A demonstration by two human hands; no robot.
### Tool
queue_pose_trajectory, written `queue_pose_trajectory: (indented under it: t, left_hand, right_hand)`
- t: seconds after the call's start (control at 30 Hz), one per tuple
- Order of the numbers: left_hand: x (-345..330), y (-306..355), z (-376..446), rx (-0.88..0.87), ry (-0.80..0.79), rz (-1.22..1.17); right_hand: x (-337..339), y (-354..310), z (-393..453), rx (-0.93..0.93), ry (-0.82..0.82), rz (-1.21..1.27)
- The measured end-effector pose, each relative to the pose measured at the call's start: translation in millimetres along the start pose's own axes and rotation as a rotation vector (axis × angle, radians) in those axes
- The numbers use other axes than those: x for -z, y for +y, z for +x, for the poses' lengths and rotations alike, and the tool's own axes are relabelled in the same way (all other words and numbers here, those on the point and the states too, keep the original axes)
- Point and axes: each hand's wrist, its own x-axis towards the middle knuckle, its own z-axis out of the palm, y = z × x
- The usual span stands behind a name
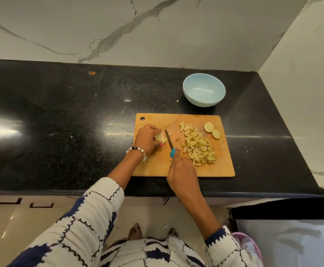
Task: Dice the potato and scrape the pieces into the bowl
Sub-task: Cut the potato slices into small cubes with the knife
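The left hand (147, 140) is clamping its curled fingers over the last potato chunk (160, 137) on the cutting board (153, 164), steadying it for the knife (169, 140). The right hand (182, 170), fingers wrapped on the handle, is slicing just right of it, while the diced pile (198, 145) is waiting farther right, near the empty bowl (204, 92) beyond.

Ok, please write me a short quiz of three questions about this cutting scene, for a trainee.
1. True or false: the bowl already holds potato pieces.
2. Which hand holds the knife?
3. The heap of diced pieces lies: A) on the board, B) on the counter, C) in the bowl.

Key:
1. False, it is empty.
2. The right hand; the left hand holds the uncut potato piece.
3. A.
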Motion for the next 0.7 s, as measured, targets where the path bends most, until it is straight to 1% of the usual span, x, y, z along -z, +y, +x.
queue_pose_trajectory:
  t: [0.13, 0.33, 0.53, 0.7]
  left_hand:
    - [-1.2, -0.8, -2.1, 0.031, 0.053, -0.031]
    - [1.1, 1.4, 1.1, 0.050, 0.021, -0.013]
    - [1.1, 4.5, -0.4, 0.067, 0.025, -0.004]
    - [1.2, 4.8, -3.6, 0.067, 0.042, -0.025]
  right_hand:
    - [-10.2, 0.5, 15.3, 0.020, -0.001, -0.010]
    - [-17.5, -1.3, 16.1, 0.017, -0.011, -0.035]
    - [-13.4, -13.5, 13.9, -0.006, -0.098, -0.083]
    - [-4.2, -7.2, -22.0, -0.009, -0.188, -0.096]
